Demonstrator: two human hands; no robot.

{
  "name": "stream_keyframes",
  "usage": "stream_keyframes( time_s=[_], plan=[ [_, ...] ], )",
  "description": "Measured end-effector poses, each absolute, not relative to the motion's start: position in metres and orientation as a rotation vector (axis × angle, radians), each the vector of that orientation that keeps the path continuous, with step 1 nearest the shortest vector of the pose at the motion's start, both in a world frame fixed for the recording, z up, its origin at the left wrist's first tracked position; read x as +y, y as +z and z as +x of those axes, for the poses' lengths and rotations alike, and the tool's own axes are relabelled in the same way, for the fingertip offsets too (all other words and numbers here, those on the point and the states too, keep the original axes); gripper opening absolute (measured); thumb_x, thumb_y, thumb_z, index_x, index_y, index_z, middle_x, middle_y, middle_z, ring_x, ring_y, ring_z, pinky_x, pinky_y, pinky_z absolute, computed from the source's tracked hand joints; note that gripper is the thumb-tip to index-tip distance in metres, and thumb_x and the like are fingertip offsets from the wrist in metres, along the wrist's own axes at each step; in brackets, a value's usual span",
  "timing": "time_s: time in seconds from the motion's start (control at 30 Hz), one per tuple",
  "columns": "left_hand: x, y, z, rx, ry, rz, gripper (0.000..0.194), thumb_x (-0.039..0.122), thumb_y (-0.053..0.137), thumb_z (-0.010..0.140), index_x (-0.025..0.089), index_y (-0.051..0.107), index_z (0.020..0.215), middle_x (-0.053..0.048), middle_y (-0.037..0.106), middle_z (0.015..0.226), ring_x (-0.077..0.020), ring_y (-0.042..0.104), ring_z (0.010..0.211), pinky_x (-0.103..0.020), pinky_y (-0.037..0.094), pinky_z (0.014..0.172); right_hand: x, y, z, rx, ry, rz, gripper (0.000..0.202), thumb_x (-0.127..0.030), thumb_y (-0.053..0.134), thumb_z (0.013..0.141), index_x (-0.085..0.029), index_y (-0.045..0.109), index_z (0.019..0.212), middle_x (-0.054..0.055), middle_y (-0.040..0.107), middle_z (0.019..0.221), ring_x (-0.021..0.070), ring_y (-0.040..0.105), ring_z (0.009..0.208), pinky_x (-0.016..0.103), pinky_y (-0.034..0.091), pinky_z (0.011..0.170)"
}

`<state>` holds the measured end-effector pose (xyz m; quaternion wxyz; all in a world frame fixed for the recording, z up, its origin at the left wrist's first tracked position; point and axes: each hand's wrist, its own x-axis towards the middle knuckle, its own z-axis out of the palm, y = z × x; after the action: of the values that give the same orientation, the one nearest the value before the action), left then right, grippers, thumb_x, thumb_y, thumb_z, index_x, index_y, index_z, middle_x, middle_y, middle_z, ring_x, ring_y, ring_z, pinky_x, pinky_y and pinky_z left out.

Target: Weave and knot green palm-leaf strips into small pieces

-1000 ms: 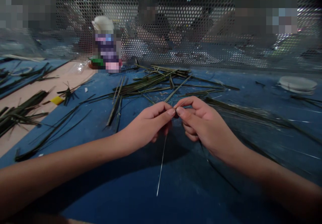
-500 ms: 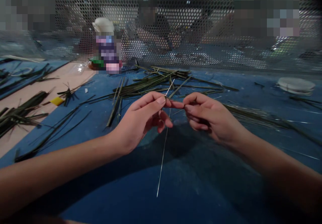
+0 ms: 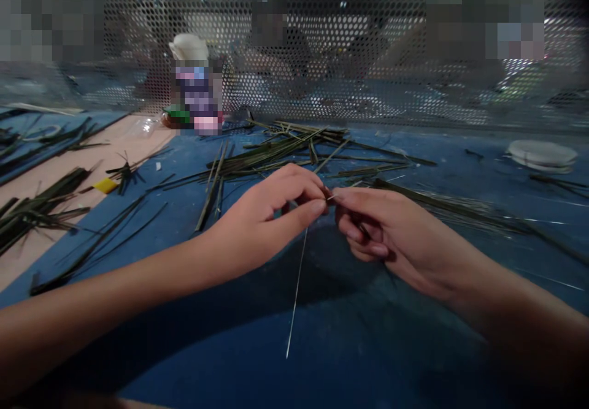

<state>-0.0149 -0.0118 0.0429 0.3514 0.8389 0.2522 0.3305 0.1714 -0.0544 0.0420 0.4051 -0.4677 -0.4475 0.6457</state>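
Over the middle of the blue table, my left hand (image 3: 276,213) pinches a small dark strand between thumb and fingertips. The fingertips of my right hand (image 3: 381,219) meet it from the right, closed on a short pale wire end (image 3: 334,197) at the same spot. The rest of what the right fingers hold is hidden. Below the hands a long thin wire (image 3: 297,295) runs down toward the near side; whether it joins the held piece cannot be made out.
Dark green strips (image 3: 262,151) lie piled behind the hands, with another bundle (image 3: 442,203) and fine wires at the right. White discs (image 3: 540,154) sit far right. A perforated metal screen (image 3: 322,59) stands at the back, a person behind it. Yellow tape (image 3: 105,185) is at left.
My hands have come together at the fingertips. The left has turned palm-down and moved right; the pale wire that stuck up above it now shows as a short end between both hands.
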Motion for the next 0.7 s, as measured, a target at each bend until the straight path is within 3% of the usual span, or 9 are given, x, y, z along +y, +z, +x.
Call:
stream_keyframes(
  time_s=[0.2,0.4,0.53,0.7],
  plan=[
    [-0.023,0.053,-0.015,0.604,0.79,2.487,0.013,0.017,0.05,0.091,0.015,0.062,0.09,-0.007,0.051,0.106,-0.0121,0.051,0.099,-0.024,0.041,0.093,-0.052,0.051,0.174,-1.127,1.782,-1.113,0.022,-0.032,0.061,0.085,-0.017,0.056,0.07,-0.008,0.04,0.048,0.0015,0.021,0.037,0.017,0.014,0.037],
    [-0.03,0.053,-0.012,0.744,1.035,2.499,0.01,0.017,0.054,0.088,0.016,0.064,0.088,-0.009,0.049,0.114,-0.0173,0.046,0.113,-0.029,0.038,0.097,-0.056,0.054,0.168,-1.099,1.569,-1.134,0.016,-0.026,0.062,0.084,-0.016,0.06,0.072,-0.006,0.046,0.051,0.0025,0.032,0.04,0.015,0.021,0.036],
    [-0.031,0.05,-0.005,0.887,1.06,2.095,0.015,0.024,0.051,0.091,0.016,0.06,0.082,-0.002,0.056,0.083,-0.0107,0.053,0.081,-0.023,0.043,0.073,-0.06,0.047,0.159,-1.072,1.371,-1.023,0.015,-0.029,0.055,0.091,-0.02,0.064,0.085,-0.004,0.051,0.06,0.004,0.039,0.044,0.016,0.029,0.038],
    [-0.034,0.049,0.004,0.837,0.954,1.679,0.02,0.026,0.047,0.094,0.017,0.052,0.077,0.005,0.051,0.059,-0.0061,0.047,0.055,-0.018,0.038,0.053,-0.064,0.043,0.152,-1.154,1.161,-0.985,0.017,-0.029,0.047,0.096,-0.023,0.062,0.092,-0.005,0.047,0.062,0.0055,0.038,0.047,0.018,0.032,0.042]
  ],
)
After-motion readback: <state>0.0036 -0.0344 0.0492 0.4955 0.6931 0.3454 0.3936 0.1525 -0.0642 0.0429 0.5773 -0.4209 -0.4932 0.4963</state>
